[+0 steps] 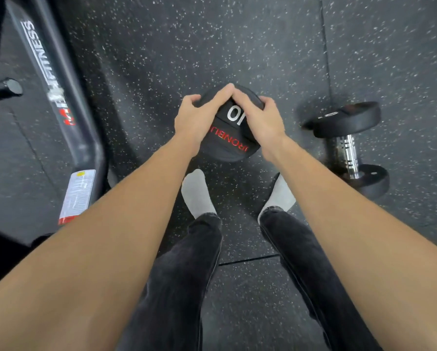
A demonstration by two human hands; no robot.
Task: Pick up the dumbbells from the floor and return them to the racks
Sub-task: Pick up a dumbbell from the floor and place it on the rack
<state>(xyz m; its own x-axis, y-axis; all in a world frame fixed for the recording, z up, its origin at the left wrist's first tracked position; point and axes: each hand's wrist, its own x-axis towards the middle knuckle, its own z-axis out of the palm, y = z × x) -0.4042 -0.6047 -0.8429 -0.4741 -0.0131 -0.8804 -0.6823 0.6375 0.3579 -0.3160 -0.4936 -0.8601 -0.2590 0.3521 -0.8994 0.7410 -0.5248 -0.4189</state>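
Note:
A black dumbbell (228,138) stands on end in front of my feet, its round top face marked "10" in white and "IRONBULL" in red. My left hand (195,117) grips the left rim of that top head and my right hand (260,117) grips the right rim, fingertips meeting at the far edge. Its handle and lower head are hidden beneath. A second black dumbbell (349,145) with a chrome handle lies on its side on the floor to the right, untouched.
A grey machine frame (60,97) with "FITNESS" lettering runs diagonally at the left, with a warning sticker (76,196) on its base and a black peg (4,88) sticking out. The black speckled rubber floor (263,34) stretches ahead. My socked feet (195,191) stand just behind the dumbbell.

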